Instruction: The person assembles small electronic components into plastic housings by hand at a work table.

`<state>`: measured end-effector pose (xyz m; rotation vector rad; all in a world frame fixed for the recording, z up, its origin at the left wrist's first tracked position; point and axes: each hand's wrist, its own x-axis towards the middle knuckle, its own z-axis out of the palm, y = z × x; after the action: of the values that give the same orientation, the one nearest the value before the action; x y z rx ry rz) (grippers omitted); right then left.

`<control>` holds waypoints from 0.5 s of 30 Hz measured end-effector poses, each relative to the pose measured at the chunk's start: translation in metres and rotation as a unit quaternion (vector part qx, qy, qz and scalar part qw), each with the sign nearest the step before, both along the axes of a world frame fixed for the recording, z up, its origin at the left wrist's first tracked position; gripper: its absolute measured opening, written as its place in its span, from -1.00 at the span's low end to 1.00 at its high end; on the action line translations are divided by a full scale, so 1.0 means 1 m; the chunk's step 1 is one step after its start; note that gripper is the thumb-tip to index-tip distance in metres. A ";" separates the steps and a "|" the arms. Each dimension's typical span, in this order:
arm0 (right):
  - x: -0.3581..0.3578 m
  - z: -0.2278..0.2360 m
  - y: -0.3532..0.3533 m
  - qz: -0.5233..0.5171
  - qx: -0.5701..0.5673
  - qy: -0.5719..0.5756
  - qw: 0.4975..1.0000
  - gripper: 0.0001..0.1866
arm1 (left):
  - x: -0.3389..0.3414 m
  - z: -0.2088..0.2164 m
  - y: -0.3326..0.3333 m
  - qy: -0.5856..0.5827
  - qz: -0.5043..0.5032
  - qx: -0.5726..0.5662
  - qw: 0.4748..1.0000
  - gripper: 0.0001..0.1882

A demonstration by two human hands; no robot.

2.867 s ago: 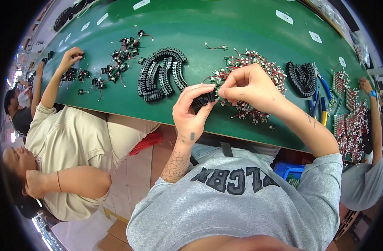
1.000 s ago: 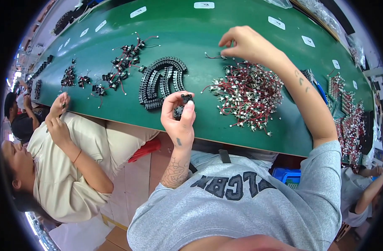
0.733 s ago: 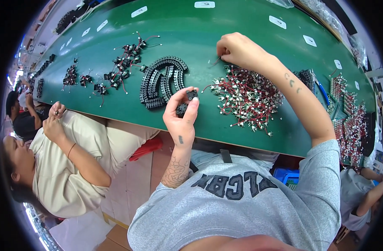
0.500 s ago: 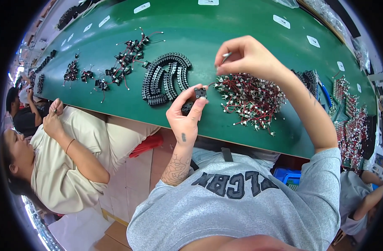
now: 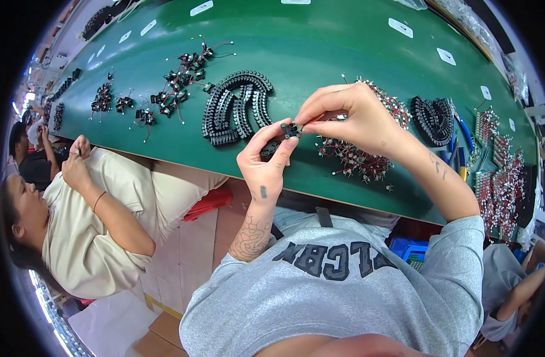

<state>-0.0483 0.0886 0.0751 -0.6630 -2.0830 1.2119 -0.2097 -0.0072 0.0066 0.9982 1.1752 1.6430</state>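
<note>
The left hand (image 5: 264, 165) pinches a small black block (image 5: 289, 130) between thumb and fingertips, its free end facing right; the right hand (image 5: 357, 116), thumb and fingers closed on a red wire (image 5: 325, 115), meets that end from the right, the wire running roughly crosswise toward it (whether it is seated, I cannot tell). Beneath the right hand lies a wired-parts pile (image 5: 367, 160); black strips (image 5: 237, 110) lie beyond the left.
</note>
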 end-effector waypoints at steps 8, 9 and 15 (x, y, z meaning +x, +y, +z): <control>0.001 -0.002 -0.002 -0.007 0.005 0.012 1.000 -0.92 | 0.001 0.000 -0.001 0.016 0.015 -0.002 1.000 -0.67; 0.000 -0.002 -0.002 -0.009 0.006 0.000 1.000 -0.92 | 0.000 0.000 0.000 0.018 0.015 -0.002 1.000 -0.67; 0.000 -0.001 -0.003 -0.017 0.024 -0.026 0.999 -0.90 | -0.001 0.000 0.000 0.025 0.016 -0.010 0.999 -0.67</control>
<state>-0.0484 0.0854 0.0742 -0.7127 -2.1286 1.1340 -0.2105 -0.0076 0.0062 1.0179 1.2461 1.6359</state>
